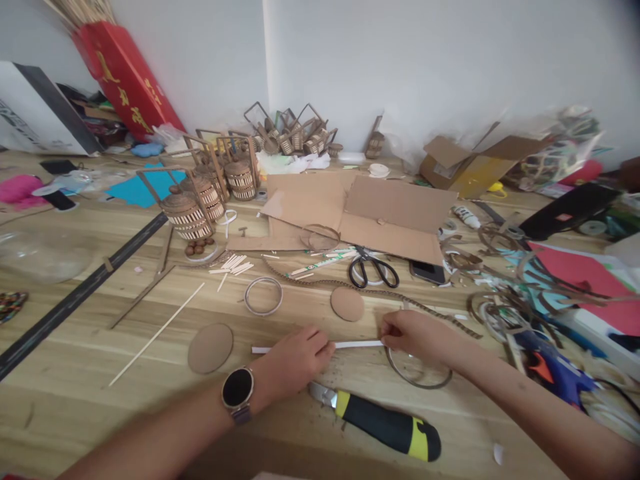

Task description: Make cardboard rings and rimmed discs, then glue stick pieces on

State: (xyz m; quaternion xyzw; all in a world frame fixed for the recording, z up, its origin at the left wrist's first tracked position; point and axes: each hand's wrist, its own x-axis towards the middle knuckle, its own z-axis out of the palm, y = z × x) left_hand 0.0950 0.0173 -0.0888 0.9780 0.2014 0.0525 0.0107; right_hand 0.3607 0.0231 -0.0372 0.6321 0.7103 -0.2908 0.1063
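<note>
A thin white strip (357,345) lies flat on the wooden table (100,373) in front of me. My left hand (295,360), a dark round watch on its wrist, presses down on the strip's left part with closed fingers. My right hand (415,335) pinches the strip's right end. A yellow-and-black utility knife (385,425) lies just below my left hand, blade out. A thin ring (419,373) sits under my right wrist. Two brown card discs (211,348) (347,304) lie nearby.
Black scissors (373,269), a phone (426,271), flattened cardboard (350,213), another ring (263,295) and several small woven card baskets (193,210) lie beyond. A long stick (157,333) and black rail (75,300) are at left. Coloured paper and scraps (550,293) crowd the right.
</note>
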